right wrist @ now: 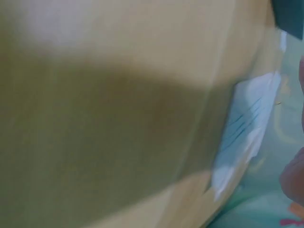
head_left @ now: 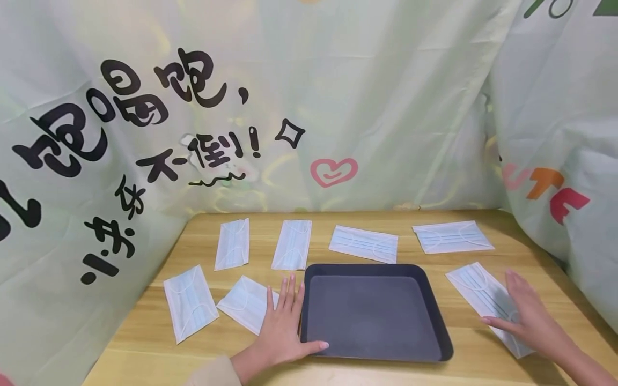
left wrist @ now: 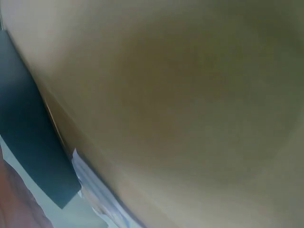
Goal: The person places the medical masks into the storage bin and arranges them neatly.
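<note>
The left hand (head_left: 280,327) is lying flat, fingers straight, against the left side of the tray (head_left: 436,316), steadying it, while the right hand (head_left: 526,316) is pressing flat fingers on the mask (head_left: 475,287) right of the tray.

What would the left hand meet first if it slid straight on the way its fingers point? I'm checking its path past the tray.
Probably the face mask lying upright just beyond the left hand, left of the tray; depth is uncertain.

Tray (head_left: 434,311): dark grey, plain. Face masks (head_left: 363,244) around the tray: pale blue, pleated. Worktop (head_left: 145,348): light wood grain. Backdrop (head_left: 386,96) behind the tray: pale green, black lettering, pink heart.
</note>
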Motion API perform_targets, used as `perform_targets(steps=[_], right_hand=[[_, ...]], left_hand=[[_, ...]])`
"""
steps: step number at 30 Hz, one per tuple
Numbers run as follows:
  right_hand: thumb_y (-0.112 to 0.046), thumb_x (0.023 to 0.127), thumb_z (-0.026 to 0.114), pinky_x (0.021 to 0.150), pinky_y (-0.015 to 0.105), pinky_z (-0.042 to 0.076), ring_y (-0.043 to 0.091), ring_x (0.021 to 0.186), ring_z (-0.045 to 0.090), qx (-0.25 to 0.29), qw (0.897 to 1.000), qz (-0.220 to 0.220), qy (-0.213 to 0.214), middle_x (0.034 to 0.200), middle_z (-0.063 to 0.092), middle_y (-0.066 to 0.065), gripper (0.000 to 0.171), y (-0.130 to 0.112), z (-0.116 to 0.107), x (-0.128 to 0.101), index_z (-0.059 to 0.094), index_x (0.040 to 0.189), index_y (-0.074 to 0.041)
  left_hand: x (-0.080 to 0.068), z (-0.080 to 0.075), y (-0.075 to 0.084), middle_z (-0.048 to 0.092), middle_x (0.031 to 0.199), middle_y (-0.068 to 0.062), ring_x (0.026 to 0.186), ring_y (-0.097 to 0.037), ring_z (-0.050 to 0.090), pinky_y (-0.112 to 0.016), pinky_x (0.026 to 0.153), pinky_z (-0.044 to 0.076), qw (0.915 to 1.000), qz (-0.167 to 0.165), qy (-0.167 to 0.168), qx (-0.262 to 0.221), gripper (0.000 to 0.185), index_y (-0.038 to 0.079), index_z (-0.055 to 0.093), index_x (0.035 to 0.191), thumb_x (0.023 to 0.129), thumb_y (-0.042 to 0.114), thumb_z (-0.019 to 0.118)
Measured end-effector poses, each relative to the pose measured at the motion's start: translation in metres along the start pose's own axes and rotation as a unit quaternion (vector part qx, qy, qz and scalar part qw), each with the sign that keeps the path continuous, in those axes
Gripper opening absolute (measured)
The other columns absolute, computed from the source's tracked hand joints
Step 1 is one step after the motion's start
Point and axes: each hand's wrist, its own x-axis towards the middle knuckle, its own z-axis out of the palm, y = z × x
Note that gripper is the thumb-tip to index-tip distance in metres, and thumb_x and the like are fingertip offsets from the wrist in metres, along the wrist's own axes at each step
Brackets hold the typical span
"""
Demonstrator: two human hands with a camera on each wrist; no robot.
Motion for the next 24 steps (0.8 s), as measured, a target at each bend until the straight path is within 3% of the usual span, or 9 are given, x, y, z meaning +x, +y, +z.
perform_targets(steps=[5, 10, 14, 16, 17, 19, 22, 24], right_hand=[[-0.030, 0.079, 0.072, 0.109, 0.059, -0.007, 0.050, 0.137, -0.007, 0.002, 0.997, 0.069, -0.014, 0.143, 0.004, 0.043, 0.102, 0.012, -0.002, -0.011, 0.006, 0.139, 0.020], [-0.040, 0.085, 0.064, 0.105, 0.066, 0.005, 0.057, 0.131, 0.002, -0.030, 0.987, 0.148, -0.051, 0.140, 0.005, 0.043, 0.101, 0.016, -0.005, -0.018, 0.002, 0.139, 0.018], [-0.042, 0.086, 0.061, 0.102, 0.067, 0.014, 0.059, 0.128, 0.011, -0.044, 0.983, 0.172, -0.046, 0.138, 0.013, 0.043, 0.097, 0.021, -0.005, -0.024, 0.006, 0.138, 0.018], [-0.042, 0.085, 0.062, 0.098, 0.066, 0.021, 0.059, 0.123, 0.022, -0.059, 0.982, 0.179, -0.028, 0.134, 0.023, 0.044, 0.092, 0.026, -0.003, -0.026, 0.016, 0.136, 0.019], [-0.044, 0.085, 0.062, 0.096, 0.066, 0.024, 0.060, 0.120, 0.026, -0.062, 0.979, 0.191, -0.026, 0.132, 0.026, 0.044, 0.091, 0.028, -0.003, -0.027, 0.020, 0.135, 0.020], [-0.046, 0.083, 0.064, 0.091, 0.066, 0.029, 0.059, 0.113, 0.033, -0.071, 0.973, 0.220, -0.021, 0.127, 0.034, 0.044, 0.088, 0.033, -0.003, -0.028, 0.030, 0.131, 0.020], [-0.051, 0.083, 0.062, 0.089, 0.065, 0.031, 0.056, 0.108, 0.034, -0.067, 0.959, 0.273, -0.022, 0.122, 0.037, 0.043, 0.087, 0.039, -0.003, -0.029, 0.036, 0.124, 0.020], [-0.054, 0.084, 0.059, 0.089, 0.064, 0.031, 0.055, 0.107, 0.032, -0.058, 0.951, 0.302, -0.026, 0.119, 0.035, 0.043, 0.087, 0.043, -0.005, -0.029, 0.037, 0.122, 0.021]], left_hand=[[-0.006, 0.003, 0.003, 0.007, 0.156, -0.016, 0.144, -0.032, 0.011, -0.058, 0.111, 0.014, 0.9996, 0.016, -0.009, -0.021, 0.121, -0.001, 0.012, 0.147, 0.069, 0.088, 0.034], [-0.007, 0.004, 0.006, 0.007, 0.156, -0.015, 0.144, -0.028, 0.010, -0.052, 0.113, 0.015, 0.9996, 0.018, -0.007, -0.018, 0.122, -0.001, 0.012, 0.147, 0.068, 0.089, 0.033], [-0.008, 0.003, 0.007, 0.008, 0.156, -0.015, 0.144, -0.028, 0.010, -0.040, 0.116, -0.010, 0.9996, 0.015, -0.004, -0.021, 0.122, -0.001, 0.013, 0.147, 0.068, 0.089, 0.033], [-0.008, 0.003, 0.007, 0.008, 0.156, -0.015, 0.144, -0.027, 0.010, -0.037, 0.114, -0.015, 0.9996, 0.013, -0.005, -0.026, 0.122, -0.001, 0.013, 0.147, 0.067, 0.089, 0.033], [-0.008, 0.003, 0.007, 0.008, 0.156, -0.016, 0.144, -0.028, 0.010, -0.037, 0.115, -0.014, 0.9995, 0.013, -0.005, -0.028, 0.122, -0.001, 0.014, 0.147, 0.067, 0.089, 0.033], [-0.008, 0.003, 0.007, 0.009, 0.156, -0.016, 0.144, -0.028, 0.010, -0.044, 0.117, -0.001, 0.9994, 0.012, -0.008, -0.030, 0.123, -0.001, 0.014, 0.147, 0.067, 0.090, 0.033], [-0.008, 0.004, 0.005, 0.010, 0.156, -0.017, 0.144, -0.029, 0.011, -0.050, 0.114, 0.016, 0.9992, 0.015, -0.009, -0.036, 0.124, -0.002, 0.014, 0.147, 0.066, 0.090, 0.033], [-0.008, 0.005, 0.005, 0.010, 0.155, -0.018, 0.144, -0.030, 0.012, -0.051, 0.113, 0.019, 0.9990, 0.018, -0.008, -0.041, 0.125, -0.003, 0.014, 0.146, 0.066, 0.090, 0.033]])
